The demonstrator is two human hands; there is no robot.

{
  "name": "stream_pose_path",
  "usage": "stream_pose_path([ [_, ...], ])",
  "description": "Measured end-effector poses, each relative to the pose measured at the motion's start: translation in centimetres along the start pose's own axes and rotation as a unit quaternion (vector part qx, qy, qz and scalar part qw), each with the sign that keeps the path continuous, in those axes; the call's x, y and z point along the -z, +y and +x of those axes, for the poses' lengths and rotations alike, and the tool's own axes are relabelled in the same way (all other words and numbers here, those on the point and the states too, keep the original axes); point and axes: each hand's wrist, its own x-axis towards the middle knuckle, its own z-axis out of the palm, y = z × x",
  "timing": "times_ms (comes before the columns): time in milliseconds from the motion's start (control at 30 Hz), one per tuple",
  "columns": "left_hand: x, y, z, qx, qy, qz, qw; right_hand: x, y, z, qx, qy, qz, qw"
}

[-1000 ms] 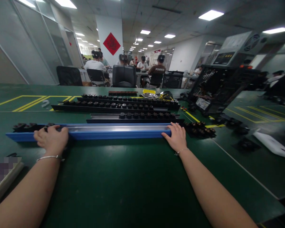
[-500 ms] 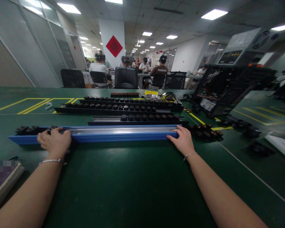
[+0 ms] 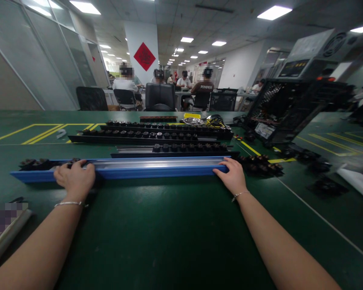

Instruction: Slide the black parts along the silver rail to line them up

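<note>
A long blue channel rail [image 3: 157, 172] with a silvery inside lies crosswise on the green table in front of me. Its right end is gripped by my right hand [image 3: 232, 174], thumb on the near wall and fingers over the far one. My left hand [image 3: 77, 178] reaches over the near wall towards the left end, fingers curled around a small black socket module [image 3: 74, 160] inside the channel; the fingers partly hide it. More black modules [image 3: 36, 164] sit in the channel left of that hand.
Behind the blue rail lie several black rails [image 3: 175, 154] with rows of modules. Loose black modules [image 3: 261, 166] are heaped at its right end. A black machine frame [image 3: 278, 108] stands at the back right. People sit at far desks.
My left hand has slid a little to the right along the rail, the black module moving with it. My right hand stays at the rail's right end.
</note>
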Motion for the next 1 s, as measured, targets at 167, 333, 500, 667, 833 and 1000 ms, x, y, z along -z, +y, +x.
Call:
stream_pose_path([
  [167,0.0,0.2,-0.2,-0.006,-0.005,0.005,1.000,0.0,0.1,0.0,-0.004,0.004,0.007,1.000],
  [333,-0.2,0.1,-0.3,-0.021,0.002,0.009,1.000,0.1,-0.1,0.1,-0.001,-0.001,0.005,1.000],
  [500,-0.2,0.3,-0.3,-0.022,-0.002,0.020,1.000,0.2,-0.2,0.2,0.007,-0.001,0.008,1.000],
  [667,0.0,0.5,-0.8,-0.011,-0.001,0.021,1.000,0.2,-0.1,0.2,0.013,-0.005,0.004,1.000],
  [833,0.1,0.7,-1.4,-0.054,0.036,-0.003,0.998,0.1,-0.2,0.1,0.006,-0.007,0.002,1.000],
  [1000,0.2,0.7,-1.3,-0.068,0.032,0.022,0.997,0.3,-0.3,0.1,0.005,-0.012,0.004,1.000],
])
